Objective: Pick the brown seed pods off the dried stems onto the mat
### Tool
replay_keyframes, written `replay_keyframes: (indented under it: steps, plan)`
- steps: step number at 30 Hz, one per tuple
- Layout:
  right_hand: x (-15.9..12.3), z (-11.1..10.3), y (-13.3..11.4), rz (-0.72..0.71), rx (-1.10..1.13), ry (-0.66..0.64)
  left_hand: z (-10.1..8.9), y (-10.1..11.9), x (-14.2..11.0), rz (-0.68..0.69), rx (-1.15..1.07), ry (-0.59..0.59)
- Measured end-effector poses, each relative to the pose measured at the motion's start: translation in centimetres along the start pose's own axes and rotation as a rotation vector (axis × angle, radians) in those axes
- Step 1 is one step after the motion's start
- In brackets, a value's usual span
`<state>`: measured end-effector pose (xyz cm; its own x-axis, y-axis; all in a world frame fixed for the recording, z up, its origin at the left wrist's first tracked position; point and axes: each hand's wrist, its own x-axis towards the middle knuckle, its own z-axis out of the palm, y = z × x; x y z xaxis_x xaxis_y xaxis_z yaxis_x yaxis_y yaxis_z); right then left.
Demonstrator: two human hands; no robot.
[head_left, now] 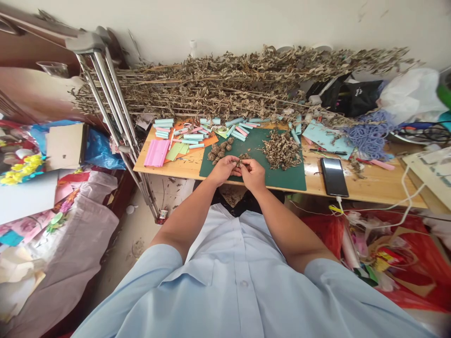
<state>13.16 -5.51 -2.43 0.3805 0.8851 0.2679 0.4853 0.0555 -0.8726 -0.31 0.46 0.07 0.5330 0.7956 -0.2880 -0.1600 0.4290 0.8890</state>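
Note:
My left hand (224,170) and my right hand (252,173) meet over the front edge of a green cutting mat (253,141). The fingers of both are pinched together around a small bit of dried leaf (238,164), largely hidden by the fingertips. Just beyond the left hand lies a cluster of brown balls of rolled dried leaf (219,150). A small heap of crumbs sits behind the fingertips. To the right, a larger pile of loose dried leaves (282,149) rests on the mat.
Long dried leafy stalks (211,89) stretch along the wall behind. Blue and pink paper rolls (193,137) and a pink paper stack (156,153) lie left of the mat. A phone (334,177) with a white cable lies right, near purple yarn (369,132). Crutches (112,103) lean at the left.

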Motion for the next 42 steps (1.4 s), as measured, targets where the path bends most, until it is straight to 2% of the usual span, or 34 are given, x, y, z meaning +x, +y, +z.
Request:
replay_keyframes:
  steps: [11, 14, 20, 32, 35, 42]
  plan:
    - [-0.5, 0.0, -0.3, -0.353, -0.143, -0.112, 0.4, -0.1, 0.8, -0.057, -0.018, 0.184]
    - [-0.5, 0.4, 0.0, -0.401, -0.195, -0.102, 0.5, -0.2, 0.9, -0.062, -0.017, 0.198]
    - [-0.2, 0.7, 0.6, -0.386, -0.175, -0.039, 0.8, 0.4, 0.2, -0.048, -0.014, 0.182]
    - [0.2, 1.0, 0.9, -0.237, -0.13, 0.039, 0.3, 0.2, -0.9, -0.047, -0.242, 0.07]
    - [0.2, 0.8, 0.7, -0.275, -0.117, 0.008, 0.3, 0.3, -1.0, -0.059, -0.267, 0.084]
    - [-0.2, 0.0, -0.1, -0.424, -0.098, -0.107, 0.4, 0.4, -0.4, -0.081, -0.357, 0.205]
